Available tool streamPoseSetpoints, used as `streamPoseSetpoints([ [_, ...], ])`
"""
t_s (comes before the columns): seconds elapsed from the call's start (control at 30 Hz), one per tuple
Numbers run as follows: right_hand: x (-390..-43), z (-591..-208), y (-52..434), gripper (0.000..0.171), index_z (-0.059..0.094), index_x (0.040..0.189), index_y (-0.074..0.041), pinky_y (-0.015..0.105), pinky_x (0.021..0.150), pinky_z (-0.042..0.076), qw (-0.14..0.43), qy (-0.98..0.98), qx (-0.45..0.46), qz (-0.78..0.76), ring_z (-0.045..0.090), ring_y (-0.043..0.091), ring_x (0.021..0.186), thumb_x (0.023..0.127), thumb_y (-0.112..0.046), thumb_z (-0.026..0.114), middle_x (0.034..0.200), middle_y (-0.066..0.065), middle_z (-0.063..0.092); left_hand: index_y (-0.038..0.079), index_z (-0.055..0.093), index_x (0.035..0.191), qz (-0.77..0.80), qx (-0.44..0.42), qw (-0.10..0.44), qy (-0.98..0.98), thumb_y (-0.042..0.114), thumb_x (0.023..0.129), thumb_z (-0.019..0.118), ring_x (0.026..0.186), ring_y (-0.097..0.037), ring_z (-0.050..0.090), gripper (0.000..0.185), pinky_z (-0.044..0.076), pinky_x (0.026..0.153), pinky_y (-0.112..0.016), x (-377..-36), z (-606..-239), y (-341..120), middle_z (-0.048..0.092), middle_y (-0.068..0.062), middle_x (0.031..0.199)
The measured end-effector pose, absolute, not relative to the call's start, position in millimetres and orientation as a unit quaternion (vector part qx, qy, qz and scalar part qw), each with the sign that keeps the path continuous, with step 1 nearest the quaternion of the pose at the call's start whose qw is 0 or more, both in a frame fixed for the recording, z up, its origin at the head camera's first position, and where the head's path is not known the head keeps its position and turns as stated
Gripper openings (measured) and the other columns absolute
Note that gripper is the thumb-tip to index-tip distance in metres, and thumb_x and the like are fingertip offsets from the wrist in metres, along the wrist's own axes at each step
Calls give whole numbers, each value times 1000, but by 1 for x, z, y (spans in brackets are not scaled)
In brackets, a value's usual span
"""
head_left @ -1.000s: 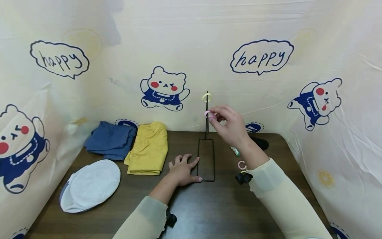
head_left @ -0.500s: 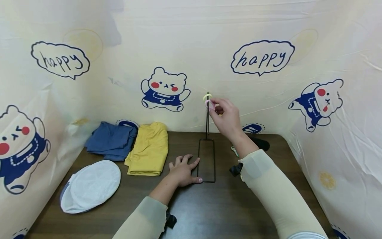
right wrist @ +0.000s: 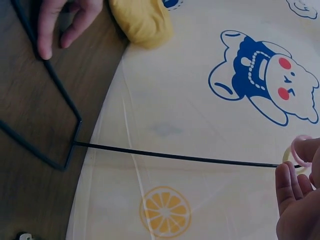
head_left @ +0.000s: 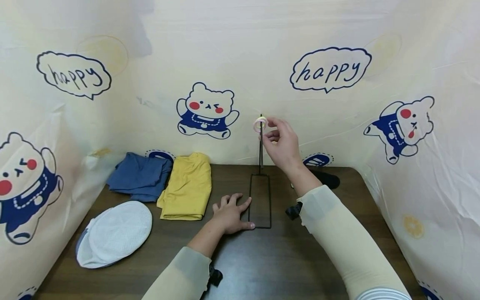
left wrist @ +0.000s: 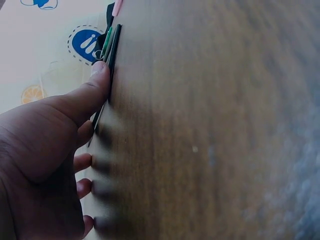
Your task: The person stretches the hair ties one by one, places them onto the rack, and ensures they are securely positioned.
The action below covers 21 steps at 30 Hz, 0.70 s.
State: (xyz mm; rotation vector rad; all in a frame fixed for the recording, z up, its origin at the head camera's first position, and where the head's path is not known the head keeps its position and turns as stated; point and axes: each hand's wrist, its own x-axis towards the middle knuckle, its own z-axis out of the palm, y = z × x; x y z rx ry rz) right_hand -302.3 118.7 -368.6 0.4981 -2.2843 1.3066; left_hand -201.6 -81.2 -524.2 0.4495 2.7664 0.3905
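Note:
A black wire stand (head_left: 270, 200) rests on the table, its thin rod (right wrist: 175, 157) rising from a rectangular base. My left hand (head_left: 229, 214) lies with spread fingers at the base's left side, thumb and index finger touching the wire. In the left wrist view that thumb (left wrist: 101, 75) presses on the frame. Near the rod's top, my right hand (head_left: 283, 146) pinches a pink ring (head_left: 255, 126) at its right edge. A pale yellow ring (right wrist: 285, 158) sits at the rod's tip, and the pink one overlaps it in both views.
To the left lie folded blue cloth (head_left: 138, 173), folded yellow cloth (head_left: 185, 187) and a white mesh cap (head_left: 116, 235). A black object (head_left: 329, 180) is partly hidden behind the right forearm. A printed sheet (head_left: 240, 50) hangs behind the table.
My right hand has risen along the rod with the pink ring, bringing it up to the yellow ring at the top. The left hand has stayed at the base.

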Motion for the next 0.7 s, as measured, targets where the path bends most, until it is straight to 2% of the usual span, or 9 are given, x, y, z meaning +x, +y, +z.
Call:
streamPoseSetpoints([
  [0.27,-277,-371,139,51,60,139,-5,35,89,57,229,-836,187,462,70,18,97,93,-13,80,126,11,63,41,30,163,137,159,151,966,74,85,67,149,-43,19,92,24,104,-70,-203,-525,-80,19,-3,171],
  [0.7,-231,-383,173,50,64,134,-3,44,86,58,256,-812,216,478,69,27,97,87,1,82,122,15,65,40,31,163,142,158,157,965,72,85,68,149,-43,18,93,23,105,-71,-201,-520,-82,19,-4,171],
])
